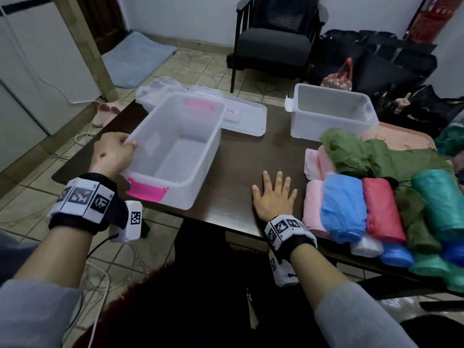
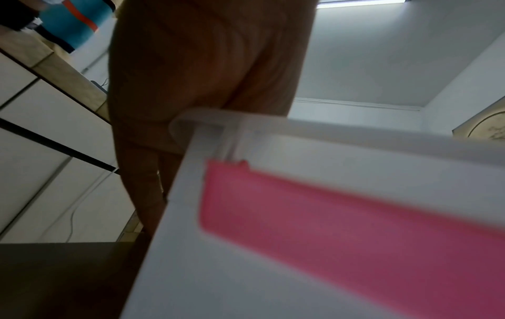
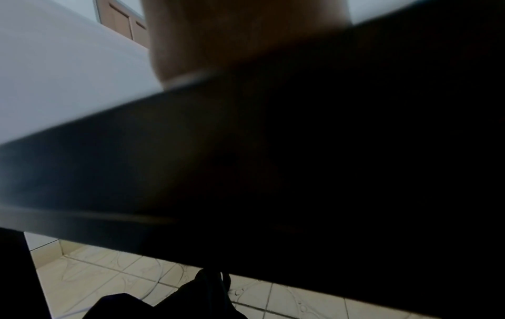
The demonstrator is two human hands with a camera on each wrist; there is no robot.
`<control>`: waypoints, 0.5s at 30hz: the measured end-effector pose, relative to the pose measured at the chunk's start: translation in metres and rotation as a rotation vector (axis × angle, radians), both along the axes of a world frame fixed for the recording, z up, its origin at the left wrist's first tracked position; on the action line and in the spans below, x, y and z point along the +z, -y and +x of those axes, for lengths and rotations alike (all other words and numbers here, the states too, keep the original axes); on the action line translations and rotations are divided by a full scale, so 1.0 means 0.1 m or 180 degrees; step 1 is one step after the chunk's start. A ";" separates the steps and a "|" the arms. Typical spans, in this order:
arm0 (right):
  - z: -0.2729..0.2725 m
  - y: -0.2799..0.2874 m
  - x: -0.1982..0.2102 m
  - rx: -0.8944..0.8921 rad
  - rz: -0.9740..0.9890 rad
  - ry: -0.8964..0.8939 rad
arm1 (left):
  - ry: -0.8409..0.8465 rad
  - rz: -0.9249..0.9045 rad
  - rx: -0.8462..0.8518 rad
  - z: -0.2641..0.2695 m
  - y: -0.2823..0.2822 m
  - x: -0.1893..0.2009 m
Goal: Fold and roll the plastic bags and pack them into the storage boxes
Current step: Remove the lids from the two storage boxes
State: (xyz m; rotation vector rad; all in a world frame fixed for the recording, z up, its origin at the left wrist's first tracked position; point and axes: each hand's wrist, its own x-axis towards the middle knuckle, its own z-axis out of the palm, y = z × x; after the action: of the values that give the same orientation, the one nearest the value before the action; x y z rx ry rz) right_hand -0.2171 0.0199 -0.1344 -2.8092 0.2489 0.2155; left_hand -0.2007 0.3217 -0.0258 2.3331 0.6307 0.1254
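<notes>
An empty clear storage box with pink latches stands tilted on the dark table. My left hand grips its near-left rim, fingers curled over the edge; in the left wrist view the box fills the frame beside my hand. My right hand lies flat on the table, fingers spread, holding nothing. Just right of it lie several rolled plastic bags: pink, blue, red, green, teal. A crumpled green bag lies behind them. A second empty box stands at the back right.
The first box's lid lies flat behind it, with a clear bag at the table's far-left corner. A dark armchair and black bags stand beyond the table. An orange tray sits at the right.
</notes>
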 end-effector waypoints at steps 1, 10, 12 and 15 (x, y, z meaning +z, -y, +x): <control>0.00 0.00 0.00 -0.0002 -0.0007 -0.0001 | -0.0007 0.0021 0.0023 0.00 -0.01 0.00; 0.01 0.01 -0.01 -0.0003 0.0055 -0.0014 | 0.0000 0.0075 0.0007 0.00 0.06 0.05; 0.02 0.04 0.03 0.0001 0.0187 -0.0135 | 0.0188 0.0329 -0.0015 -0.03 0.12 0.14; 0.05 0.09 0.15 -0.0117 0.0663 -0.0128 | 0.1158 0.0667 -0.0302 -0.24 0.45 0.38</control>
State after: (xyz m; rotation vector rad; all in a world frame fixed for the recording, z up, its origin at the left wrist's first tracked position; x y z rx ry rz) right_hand -0.2124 0.0113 -0.1199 -2.5942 0.2708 0.2734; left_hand -0.2242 0.2763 0.0122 2.4469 0.3375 0.5818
